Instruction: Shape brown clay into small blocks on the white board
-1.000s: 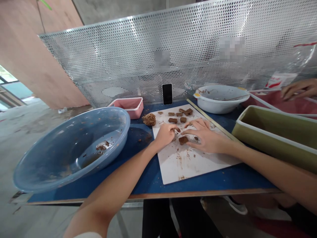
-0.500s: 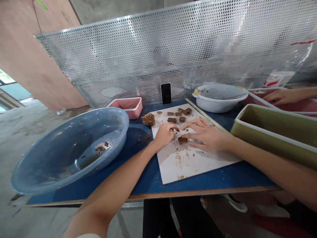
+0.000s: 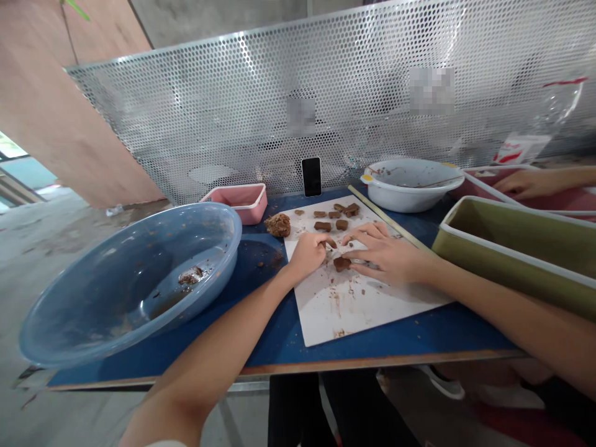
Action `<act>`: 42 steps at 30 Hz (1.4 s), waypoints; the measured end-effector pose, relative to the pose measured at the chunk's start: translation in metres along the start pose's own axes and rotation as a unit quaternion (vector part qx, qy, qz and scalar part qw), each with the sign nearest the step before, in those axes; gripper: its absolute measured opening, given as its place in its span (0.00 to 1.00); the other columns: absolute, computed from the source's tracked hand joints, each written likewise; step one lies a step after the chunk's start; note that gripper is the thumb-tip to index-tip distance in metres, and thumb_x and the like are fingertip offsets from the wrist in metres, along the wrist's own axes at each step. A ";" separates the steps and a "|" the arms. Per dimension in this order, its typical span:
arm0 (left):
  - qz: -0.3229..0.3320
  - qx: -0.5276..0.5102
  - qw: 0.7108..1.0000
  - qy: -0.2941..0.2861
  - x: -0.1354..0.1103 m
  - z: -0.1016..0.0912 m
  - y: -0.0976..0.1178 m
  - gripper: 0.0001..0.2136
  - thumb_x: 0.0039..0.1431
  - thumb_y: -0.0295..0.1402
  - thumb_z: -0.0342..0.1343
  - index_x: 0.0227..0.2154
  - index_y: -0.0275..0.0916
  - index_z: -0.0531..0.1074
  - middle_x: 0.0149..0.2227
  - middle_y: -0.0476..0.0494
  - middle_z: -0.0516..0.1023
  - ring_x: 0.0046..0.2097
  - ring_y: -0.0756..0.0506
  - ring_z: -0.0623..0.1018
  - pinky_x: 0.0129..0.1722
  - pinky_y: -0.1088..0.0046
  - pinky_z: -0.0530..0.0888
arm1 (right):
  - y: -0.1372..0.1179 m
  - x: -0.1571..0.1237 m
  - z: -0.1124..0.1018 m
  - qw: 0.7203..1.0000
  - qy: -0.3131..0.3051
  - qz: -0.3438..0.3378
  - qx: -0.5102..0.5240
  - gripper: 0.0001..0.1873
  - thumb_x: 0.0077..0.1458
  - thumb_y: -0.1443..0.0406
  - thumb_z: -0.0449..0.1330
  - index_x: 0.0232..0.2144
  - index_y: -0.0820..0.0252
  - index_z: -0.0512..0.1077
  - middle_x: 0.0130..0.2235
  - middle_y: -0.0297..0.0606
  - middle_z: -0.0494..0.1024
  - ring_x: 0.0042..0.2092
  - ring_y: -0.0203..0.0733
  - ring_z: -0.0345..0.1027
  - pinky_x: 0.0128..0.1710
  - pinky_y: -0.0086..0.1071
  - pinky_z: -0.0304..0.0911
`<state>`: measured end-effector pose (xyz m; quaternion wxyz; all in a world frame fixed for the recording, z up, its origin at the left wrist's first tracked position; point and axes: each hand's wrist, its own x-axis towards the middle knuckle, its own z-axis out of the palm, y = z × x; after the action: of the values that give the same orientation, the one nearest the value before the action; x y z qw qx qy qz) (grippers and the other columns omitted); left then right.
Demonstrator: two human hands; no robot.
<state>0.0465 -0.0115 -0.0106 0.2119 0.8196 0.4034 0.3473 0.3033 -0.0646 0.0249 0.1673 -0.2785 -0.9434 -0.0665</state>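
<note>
My left hand [image 3: 308, 254] rests on the white board [image 3: 326, 323], its fingers curled in and closed. Brown shows at its fingertips, but I cannot make out what they hold. Facing it, my right hand [image 3: 388, 256] has its fingers spread over the board. Its lower fingers touch or nearly touch a brown clay piece [image 3: 341, 264]. Small brown crumbs lie around both hands. Beyond them sit several short clay blocks, among them a dark block [image 3: 322, 226] and a stacked pair [image 3: 352, 210]. A rough brown lump [image 3: 278, 225] sits by the board's left edge.
A big blue basin [image 3: 209, 230] with muddy water stands left, a pink tray [image 3: 251, 205] behind it. A phone [image 3: 311, 176] leans on the perforated metal screen [image 3: 209, 118]. Right are a stick [image 3: 386, 217], white basin [image 3: 410, 195], green planter [image 3: 507, 245] and another person's hand [image 3: 526, 182].
Both hands stay almost in place over the board. The whole view shifts very slightly; the clay blocks keep their arrangement.
</note>
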 end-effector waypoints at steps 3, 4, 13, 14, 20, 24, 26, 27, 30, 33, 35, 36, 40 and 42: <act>-0.003 0.006 1.000 -0.003 0.000 -0.001 0.001 0.24 0.49 0.14 0.47 0.36 0.37 0.88 0.26 0.49 0.82 0.29 0.48 0.75 0.35 0.75 0.70 | 0.000 0.000 0.000 1.000 0.001 0.007 0.011 0.18 0.74 0.55 0.56 0.57 0.44 0.82 0.62 0.47 0.76 0.65 0.63 0.66 0.63 0.63 0.61; -0.003 0.008 1.000 -0.004 0.000 -0.001 0.002 0.24 0.50 0.14 0.47 0.36 0.37 0.88 0.26 0.48 0.82 0.28 0.48 0.75 0.35 0.75 0.70 | 0.001 0.000 0.000 1.000 0.003 0.010 0.010 0.18 0.74 0.55 0.56 0.57 0.43 0.82 0.63 0.47 0.76 0.65 0.63 0.66 0.62 0.63 0.61; -0.008 0.015 1.000 -0.003 -0.001 0.000 0.001 0.23 0.52 0.16 0.48 0.37 0.37 0.88 0.27 0.47 0.83 0.27 0.48 0.73 0.33 0.75 0.69 | 0.000 0.000 0.001 1.000 0.007 0.012 0.002 0.17 0.74 0.56 0.57 0.56 0.43 0.82 0.64 0.46 0.76 0.65 0.63 0.66 0.62 0.63 0.61; -0.007 0.014 1.000 -0.004 -0.001 0.000 0.001 0.23 0.52 0.16 0.48 0.37 0.37 0.88 0.27 0.47 0.83 0.27 0.48 0.74 0.33 0.75 0.69 | 0.000 0.001 0.001 1.000 0.008 0.013 -0.002 0.17 0.74 0.55 0.57 0.56 0.44 0.83 0.64 0.46 0.76 0.65 0.64 0.66 0.62 0.63 0.61; -0.001 0.010 1.000 -0.003 -0.001 0.000 0.001 0.24 0.50 0.15 0.47 0.36 0.36 0.88 0.28 0.46 0.83 0.28 0.48 0.74 0.34 0.74 0.69 | 0.000 0.001 -0.002 1.000 -0.002 -0.006 -0.024 0.18 0.75 0.56 0.55 0.56 0.48 0.82 0.64 0.49 0.75 0.66 0.64 0.64 0.60 0.63 0.64; -0.003 0.012 1.000 -0.001 -0.001 0.000 0.001 0.24 0.50 0.15 0.47 0.36 0.36 0.88 0.27 0.47 0.82 0.28 0.48 0.74 0.35 0.75 0.69 | -0.001 0.001 -0.003 1.000 -0.005 0.000 -0.024 0.19 0.75 0.56 0.55 0.58 0.48 0.81 0.64 0.51 0.74 0.66 0.65 0.64 0.60 0.63 0.65; -0.004 0.011 1.000 0.002 -0.001 0.000 0.001 0.23 0.51 0.15 0.47 0.36 0.36 0.88 0.27 0.47 0.82 0.28 0.48 0.74 0.35 0.75 0.69 | -0.002 0.001 -0.003 1.000 -0.004 0.009 -0.021 0.19 0.75 0.56 0.56 0.59 0.48 0.81 0.64 0.51 0.74 0.66 0.65 0.64 0.60 0.63 0.64; -0.003 0.010 1.000 0.002 -0.001 0.000 0.001 0.23 0.51 0.15 0.47 0.36 0.36 0.88 0.26 0.47 0.82 0.28 0.48 0.74 0.35 0.74 0.69 | -0.002 0.002 -0.003 1.000 -0.005 0.009 -0.022 0.20 0.75 0.56 0.56 0.61 0.47 0.80 0.64 0.51 0.74 0.66 0.65 0.64 0.60 0.63 0.64; 0.001 0.003 1.000 0.000 -0.001 0.000 0.002 0.23 0.50 0.15 0.48 0.36 0.36 0.88 0.26 0.47 0.81 0.28 0.48 0.74 0.35 0.75 0.68 | -0.002 0.001 0.000 0.999 -0.008 -0.015 -0.035 0.21 0.75 0.56 0.55 0.64 0.45 0.77 0.64 0.50 0.74 0.65 0.64 0.64 0.60 0.62 0.63; -0.004 0.001 1.000 -0.004 -0.001 0.000 0.002 0.24 0.49 0.15 0.48 0.36 0.35 0.88 0.25 0.48 0.80 0.28 0.49 0.73 0.34 0.75 0.67 | 0.000 -0.001 0.003 0.998 -0.006 -0.026 -0.052 0.20 0.76 0.55 0.54 0.61 0.47 0.79 0.63 0.50 0.74 0.64 0.63 0.64 0.60 0.60 0.63; -0.007 0.001 1.000 -0.004 -0.001 0.000 0.002 0.24 0.50 0.15 0.47 0.36 0.36 0.88 0.25 0.48 0.81 0.28 0.49 0.73 0.34 0.75 0.67 | 0.000 -0.001 0.004 0.998 -0.002 -0.020 -0.057 0.19 0.76 0.55 0.54 0.59 0.48 0.80 0.63 0.50 0.74 0.64 0.62 0.64 0.60 0.60 0.62; -0.006 0.000 1.000 -0.004 -0.001 0.001 0.001 0.24 0.50 0.15 0.47 0.36 0.36 0.88 0.26 0.48 0.81 0.28 0.49 0.73 0.34 0.75 0.67 | 0.000 -0.001 0.004 0.998 -0.001 -0.020 -0.056 0.19 0.76 0.55 0.54 0.59 0.48 0.80 0.63 0.50 0.74 0.64 0.62 0.64 0.60 0.60 0.62; 0.003 -0.002 1.000 0.002 -0.001 0.001 0.000 0.24 0.50 0.15 0.47 0.36 0.36 0.88 0.26 0.47 0.81 0.28 0.48 0.74 0.34 0.74 0.67 | -0.001 0.001 0.005 0.999 -0.007 -0.037 -0.039 0.21 0.75 0.55 0.55 0.64 0.46 0.76 0.63 0.49 0.74 0.64 0.62 0.65 0.60 0.58 0.62; 0.004 -0.001 1.000 0.006 -0.001 0.002 -0.001 0.24 0.50 0.15 0.47 0.36 0.36 0.88 0.25 0.48 0.80 0.27 0.49 0.73 0.33 0.74 0.66 | -0.002 0.002 0.005 0.999 -0.005 -0.033 -0.043 0.21 0.76 0.55 0.54 0.63 0.47 0.77 0.63 0.49 0.74 0.64 0.62 0.64 0.60 0.58 0.63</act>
<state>0.0466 -0.0120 -0.0128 0.2088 0.8192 0.4009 0.3530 0.2993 -0.0642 0.0210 0.1480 -0.2544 -0.9492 -0.1112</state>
